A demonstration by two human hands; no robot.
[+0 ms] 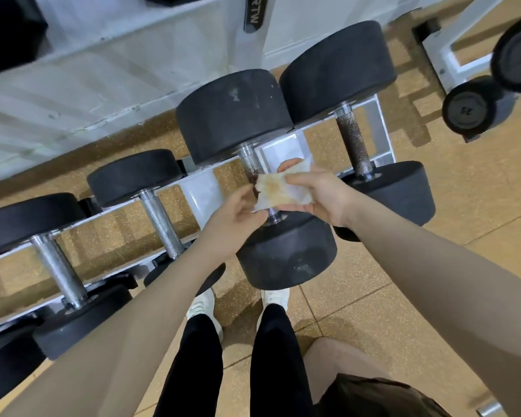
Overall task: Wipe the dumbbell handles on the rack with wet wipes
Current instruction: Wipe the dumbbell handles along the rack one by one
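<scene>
Both hands — left hand (238,210) and right hand (319,191) — are pinching a stained wet wipe (283,189), maybe touching the dumbbell handle (250,164).

Speckled tan tiled floor (403,296); white wall (103,70) behind.

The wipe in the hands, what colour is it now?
White with brownish-orange stains across its middle, the wipe shows best in the head view.
</scene>
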